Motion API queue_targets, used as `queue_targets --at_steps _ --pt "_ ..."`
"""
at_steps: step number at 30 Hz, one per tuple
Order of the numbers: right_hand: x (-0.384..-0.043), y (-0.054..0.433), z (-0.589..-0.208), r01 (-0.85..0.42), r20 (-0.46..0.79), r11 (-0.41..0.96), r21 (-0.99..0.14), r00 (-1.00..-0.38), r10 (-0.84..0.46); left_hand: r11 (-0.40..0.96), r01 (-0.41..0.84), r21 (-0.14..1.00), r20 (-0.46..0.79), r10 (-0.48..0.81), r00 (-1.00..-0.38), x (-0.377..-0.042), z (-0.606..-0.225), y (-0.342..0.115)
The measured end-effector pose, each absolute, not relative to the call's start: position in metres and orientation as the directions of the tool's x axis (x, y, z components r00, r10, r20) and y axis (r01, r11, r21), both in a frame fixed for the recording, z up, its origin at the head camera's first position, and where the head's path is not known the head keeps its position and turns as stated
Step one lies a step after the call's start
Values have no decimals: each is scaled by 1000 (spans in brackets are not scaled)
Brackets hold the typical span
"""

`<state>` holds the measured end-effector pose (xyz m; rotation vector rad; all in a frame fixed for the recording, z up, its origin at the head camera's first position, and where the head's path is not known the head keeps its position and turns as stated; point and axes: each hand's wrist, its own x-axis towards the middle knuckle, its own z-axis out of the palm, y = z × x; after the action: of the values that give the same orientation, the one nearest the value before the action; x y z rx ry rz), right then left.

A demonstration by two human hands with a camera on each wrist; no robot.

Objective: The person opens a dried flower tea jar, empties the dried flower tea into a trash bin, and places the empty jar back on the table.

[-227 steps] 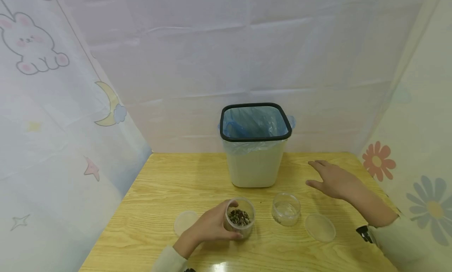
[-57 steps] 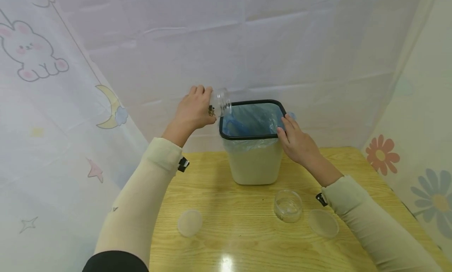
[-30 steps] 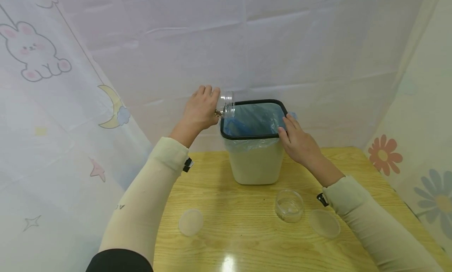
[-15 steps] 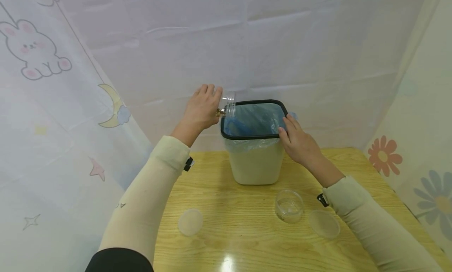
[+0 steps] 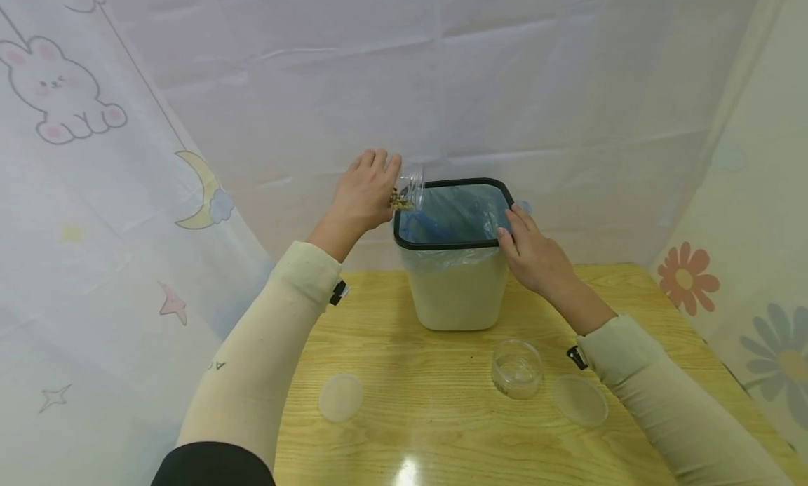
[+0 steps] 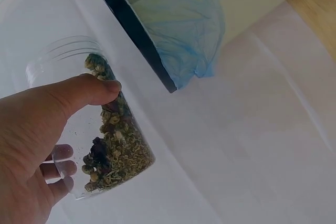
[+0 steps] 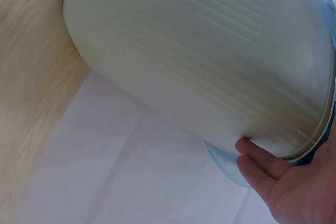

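Note:
My left hand [image 5: 366, 191] grips a clear plastic jar [image 5: 413, 183], tipped on its side with its mouth over the left rim of the trash bin [image 5: 454, 289]. Inside the jar, dried flower buds and leaf bits [image 6: 121, 148] lie along the lower wall. My left thumb [image 6: 86, 92] presses across the jar, with other fingertips on the far side. At the bin's right front corner, my right hand [image 5: 536, 258] holds the black rim. Two of its fingers [image 7: 262, 166] lie against the bin's outer wall. A blue bag [image 5: 467, 209] lines the bin.
On the wooden table [image 5: 416, 437], a low clear container [image 5: 516, 369] stands in front of the bin, right of centre. One round lid [image 5: 579, 400] lies to its right, another lid [image 5: 341, 397] to the left. Printed cloth [image 5: 328, 86] hangs close behind the bin.
My left hand has lifted the jar off the table, tipped it at the bin and lately edged right. Buds have slid towards the mouth. My right hand has come onto the bin's rim.

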<state>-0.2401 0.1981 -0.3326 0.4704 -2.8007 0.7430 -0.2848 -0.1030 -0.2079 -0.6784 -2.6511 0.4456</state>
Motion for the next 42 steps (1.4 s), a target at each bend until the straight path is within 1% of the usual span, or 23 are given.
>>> queue_targets --at_steps 33,42 --pt "-238 196 -331 -356 279 823 -443 -927 -250 772 410 -487 285 584 -761 -287 -208 -103" --pt "-240 198 -332 -360 283 824 -438 -925 -254 768 411 -491 259 580 -773 -286 -208 -99"
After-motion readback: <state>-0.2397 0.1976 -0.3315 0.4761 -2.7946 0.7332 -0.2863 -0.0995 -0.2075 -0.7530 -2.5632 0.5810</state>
